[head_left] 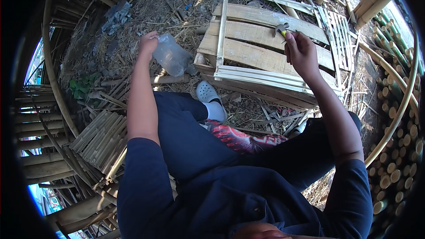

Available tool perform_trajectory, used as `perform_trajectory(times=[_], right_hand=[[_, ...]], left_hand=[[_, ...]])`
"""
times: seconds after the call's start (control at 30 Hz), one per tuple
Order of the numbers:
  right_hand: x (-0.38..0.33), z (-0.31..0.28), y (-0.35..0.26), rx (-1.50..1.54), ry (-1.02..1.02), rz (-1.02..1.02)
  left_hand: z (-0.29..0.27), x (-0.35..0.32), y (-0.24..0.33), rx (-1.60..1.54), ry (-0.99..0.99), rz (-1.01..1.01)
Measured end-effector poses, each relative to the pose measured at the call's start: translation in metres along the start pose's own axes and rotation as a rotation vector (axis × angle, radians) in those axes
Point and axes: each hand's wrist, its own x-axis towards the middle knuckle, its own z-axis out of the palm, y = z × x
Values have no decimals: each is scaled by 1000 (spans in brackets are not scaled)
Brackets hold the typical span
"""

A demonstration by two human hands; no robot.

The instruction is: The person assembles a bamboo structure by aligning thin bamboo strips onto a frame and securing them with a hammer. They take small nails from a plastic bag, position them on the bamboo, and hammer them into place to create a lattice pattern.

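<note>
Plastic bag (171,56), left of the crate (250,33): your left hand (148,44) pinches its edge with closed fingers, presumably for support. Over the crate, your right hand (303,53) pinches the hammer (282,30) near its head, probably for control.

Dirt floor (146,15), littered with straw and bamboo scraps. Left side: bamboo-pole wall (42,128), daylight coming through gaps. Green leafy plant (83,86) low on the left, near that wall. Thick bamboo posts (375,1) upper right, bright sunlight beyond. Right: big pile of cut bamboo poles (394,168), ends facing in. Ground mostly shaded, small sun patches.
</note>
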Motion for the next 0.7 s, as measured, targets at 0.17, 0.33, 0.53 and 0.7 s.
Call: perform_trajectory(times=[0.17,0.33,0.53,0.7], right_hand=[[-1,1,3,-36,-17,21],[-2,0,7,-23,-22,39],[-3,3,1,-45,-54,43],[-1,-2,7,-83,-62,0]], left_hand=[[14,-17,16,-50,-52,-83],[20,-26,19,33,-351,-264],[54,-25,-26,398,-748,-653],[75,-33,-26,471,-843,-656]])
